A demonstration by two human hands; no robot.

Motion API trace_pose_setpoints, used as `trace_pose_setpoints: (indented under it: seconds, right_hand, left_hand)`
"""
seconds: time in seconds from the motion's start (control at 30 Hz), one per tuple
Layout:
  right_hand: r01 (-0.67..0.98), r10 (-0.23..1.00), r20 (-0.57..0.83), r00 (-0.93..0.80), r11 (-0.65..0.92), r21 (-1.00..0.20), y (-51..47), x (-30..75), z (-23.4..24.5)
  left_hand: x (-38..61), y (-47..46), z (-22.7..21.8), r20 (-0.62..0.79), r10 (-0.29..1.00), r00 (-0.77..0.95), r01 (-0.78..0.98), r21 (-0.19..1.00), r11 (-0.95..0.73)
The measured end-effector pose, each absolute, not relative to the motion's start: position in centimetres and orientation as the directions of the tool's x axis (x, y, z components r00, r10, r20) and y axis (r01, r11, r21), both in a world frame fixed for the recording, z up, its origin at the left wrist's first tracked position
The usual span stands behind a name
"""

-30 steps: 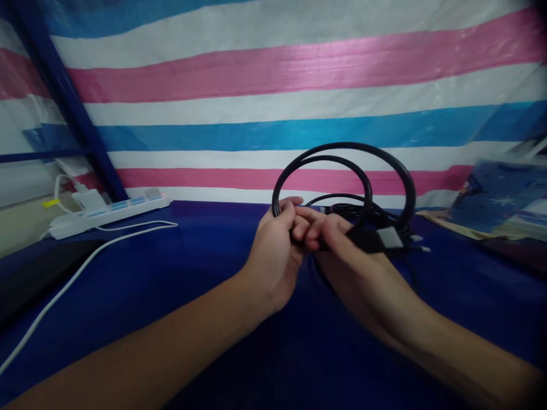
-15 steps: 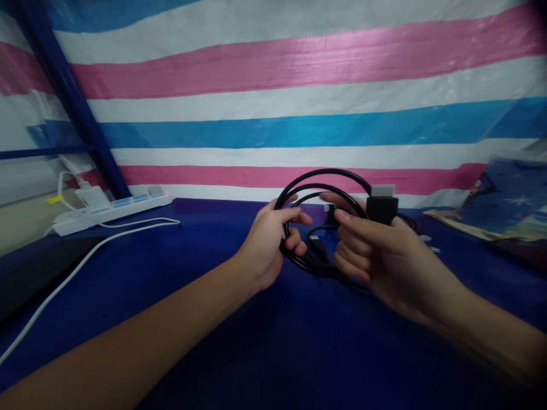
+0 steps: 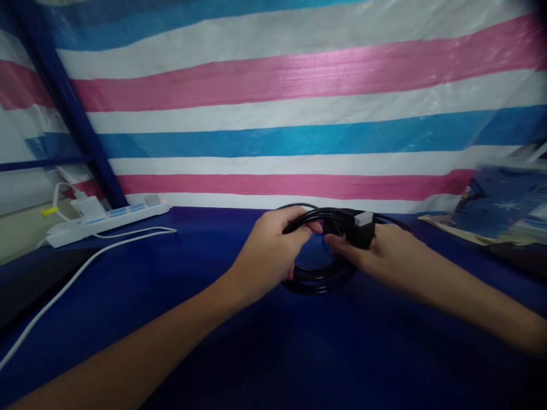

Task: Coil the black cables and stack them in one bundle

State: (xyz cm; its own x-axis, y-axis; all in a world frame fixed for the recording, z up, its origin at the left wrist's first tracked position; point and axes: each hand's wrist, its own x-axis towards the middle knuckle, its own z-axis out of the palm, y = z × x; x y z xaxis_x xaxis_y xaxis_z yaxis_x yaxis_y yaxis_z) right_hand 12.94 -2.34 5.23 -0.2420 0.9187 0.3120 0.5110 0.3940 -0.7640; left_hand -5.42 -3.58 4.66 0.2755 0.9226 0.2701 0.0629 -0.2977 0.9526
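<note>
I had one black coiled cable [image 3: 318,282] in two hands, near the middle of the far edge of the blue-clothed tabletop [image 3: 299,353]. My left hand [image 3: 267,250] was curled shut round the loops on their left side. My right hand [image 3: 380,253] pinched the cable's one black plug with a grey tip [image 3: 363,228]. One white plastic power strip [image 3: 106,216] and one white cord [image 3: 85,262] lay toward the far left corner. Half a second earlier the coil had stood upright and higher; now it lay nearly flat, low against the cloth, and both hands had dropped with it.
</note>
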Motion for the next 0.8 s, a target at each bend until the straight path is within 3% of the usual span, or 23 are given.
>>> trace_pose_setpoints:
  seconds: [0.1, 0.17, 0.2, 0.23, 0.3, 0.37, 0.4, 0.47, 0.53, 0.63, 0.7, 0.8]
  right_hand:
    - [0.35, 0.921, 0.233, -0.311, 0.339, -0.873, -2.9, 12.0, 5.1]
    - [0.229, 0.926, 0.144, -0.349, 0.234, -0.945, -3.4, 11.2, 5.2]
    - [0.245, 0.923, 0.129, -0.362, 0.227, -0.943, -3.5, 11.0, 5.2]
    - [0.305, 0.919, 0.14, -0.369, 0.262, -0.916, -3.7, 10.8, 5.3]
    - [0.44, 0.896, 0.212, -0.39, 0.384, -0.812, -3.9, 10.6, 5.4]
    - [0.462, 0.871, 0.303, -0.386, 0.467, -0.753, -4.2, 10.5, 5.6]
    - [0.451, 0.867, 0.329, -0.376, 0.481, -0.752, -4.4, 10.5, 5.6]
    - [0.438, 0.867, 0.338, -0.366, 0.481, -0.759, -4.8, 10.3, 5.7]
    - [0.432, 0.9, 0.225, -0.372, 0.383, -0.816, -5.1, 10.1, 5.6]
    - [0.26, 0.924, 0.085, -0.373, 0.192, -0.946, -5.1, 9.6, 5.2]
    - [0.083, 0.935, 0.119, -0.334, 0.155, -0.984, -4.8, 9.4, 4.9]
    - [0.023, 0.951, 0.088, -0.295, 0.099, -0.995, -4.5, 9.5, 4.9]
  left_hand:
    - [-5.6, -3.1, 4.4, 0.257, 0.93, 0.263, 0.003, 0.964, -0.267]
    - [-5.7, -3.1, 4.0, 0.339, 0.92, 0.197, 0.115, 0.924, -0.365]
    - [-5.7, -3.2, 3.8, 0.428, 0.886, 0.179, 0.234, 0.856, -0.461]
    - [-5.6, -3.5, 3.7, 0.532, 0.824, 0.194, 0.37, 0.738, -0.564]
    - [-5.3, -4.2, 3.5, 0.706, 0.634, 0.314, 0.596, 0.373, -0.711]
    - [-4.8, -5.0, 3.7, 0.759, 0.457, 0.464, 0.694, 0.009, -0.72]
    - [-4.6, -5.3, 4.0, 0.751, 0.414, 0.515, 0.717, -0.112, -0.688]
    - [-4.5, -5.5, 4.5, 0.7, 0.441, 0.562, 0.748, -0.203, -0.631]
    - [-4.9, -4.9, 4.9, 0.65, 0.574, 0.497, 0.809, -0.108, -0.578]
    - [-6.2, -3.1, 5.0, 0.607, 0.769, 0.201, 0.874, 0.243, -0.421]
    - [-6.9, -2.3, 5.0, 0.538, 0.842, 0.041, 0.838, 0.441, -0.322]
    - [-6.9, -2.3, 5.1, 0.481, 0.871, 0.098, 0.819, 0.458, -0.345]
